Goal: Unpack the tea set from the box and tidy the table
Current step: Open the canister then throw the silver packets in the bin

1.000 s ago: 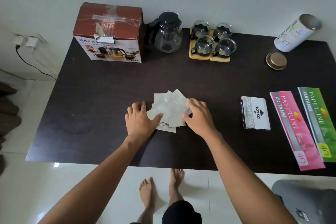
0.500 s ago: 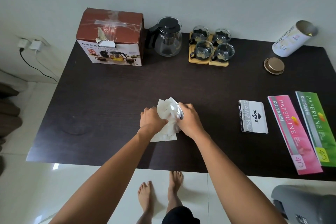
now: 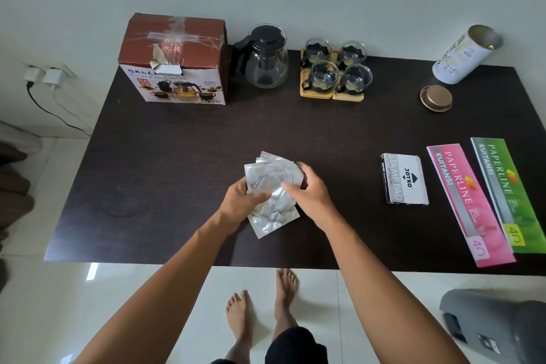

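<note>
Tea set box (image 3: 174,60) (printed "5 pcs") stands behind; both hands grip silver sachets (image 3: 270,186).

- Left hand (image 3: 240,201) and right hand (image 3: 307,190) both grip a fanned bundle of silvery foil sachets (image 3: 270,186) above the dark brown wooden table (image 3: 165,162).
- Behind stand a reddish-brown cardboard tea-set box (image 3: 174,59), a clear glass teapot with black lid (image 3: 266,57) and four glass cups on wooden coasters (image 3: 335,69).
</note>
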